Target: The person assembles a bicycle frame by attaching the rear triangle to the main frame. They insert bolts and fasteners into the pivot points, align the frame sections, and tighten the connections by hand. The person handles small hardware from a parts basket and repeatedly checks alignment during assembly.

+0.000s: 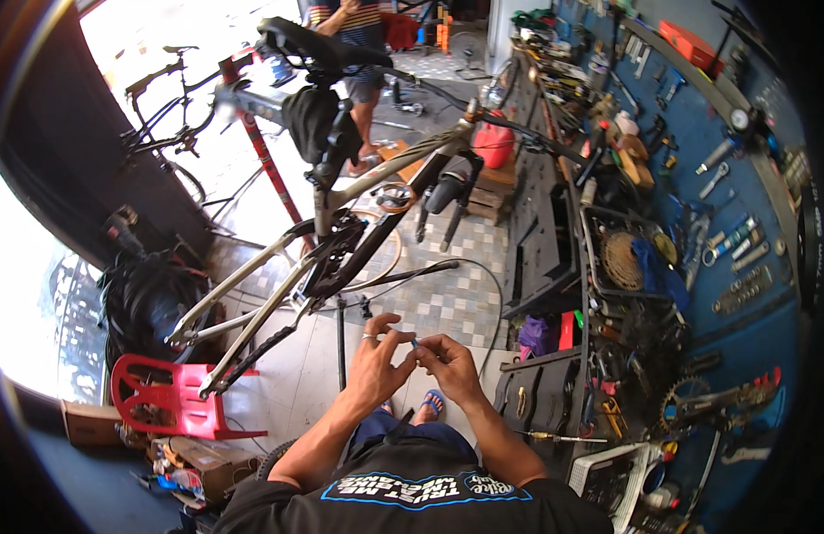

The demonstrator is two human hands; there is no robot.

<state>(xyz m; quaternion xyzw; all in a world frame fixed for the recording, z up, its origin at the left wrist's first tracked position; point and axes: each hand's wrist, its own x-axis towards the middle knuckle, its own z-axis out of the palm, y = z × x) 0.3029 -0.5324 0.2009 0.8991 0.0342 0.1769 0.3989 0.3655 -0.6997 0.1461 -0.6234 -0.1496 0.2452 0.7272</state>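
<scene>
Both hands meet in front of my body, pinching a small bluish piece (415, 343) too tiny to name. My left hand (376, 367) has its thumb and a finger closed at it, and a ring shows on one finger. From the other side, the fingertips of my right hand (449, 363) press on the same piece. Ahead of my hands, a bicycle frame (376, 182) without wheels hangs on a repair stand, its black saddle (323, 49) at the top. The rear end of the frame points toward the lower left.
A red plastic chair (176, 396) stands at the left beneath the frame's rear end. Along the right runs a cluttered workbench with a wire basket (626, 254) and a blue tool wall (697, 191). Another person (363, 98) stands beyond the frame. A cable (496, 303) arcs over the tiled floor.
</scene>
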